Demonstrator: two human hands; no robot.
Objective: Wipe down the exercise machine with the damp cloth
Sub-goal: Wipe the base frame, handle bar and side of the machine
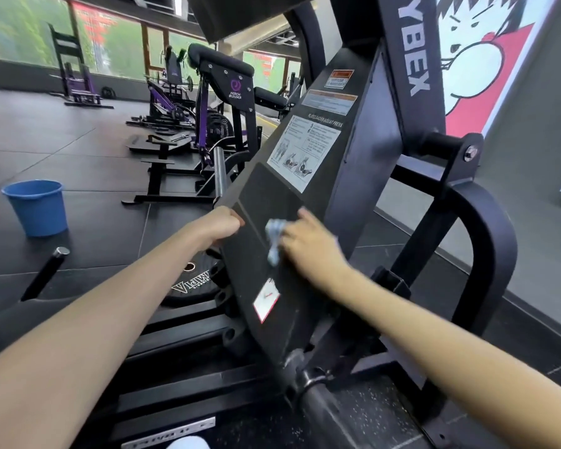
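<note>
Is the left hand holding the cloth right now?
No, the cloth is under the right hand against the machine's black panel, while the left hand grips the panel's edge.

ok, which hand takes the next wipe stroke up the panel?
Right. The right hand already holds the cloth against the black panel; the left hand grips the panel's edge, probably bracing.

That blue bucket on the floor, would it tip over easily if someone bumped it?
Possibly. The blue bucket is narrower at its base than at its rim, which makes tipping more likely. It looks like thin plastic, so probably light if empty. Whether it holds water cannot be seen from here; water would steady it but could slosh out.
</note>
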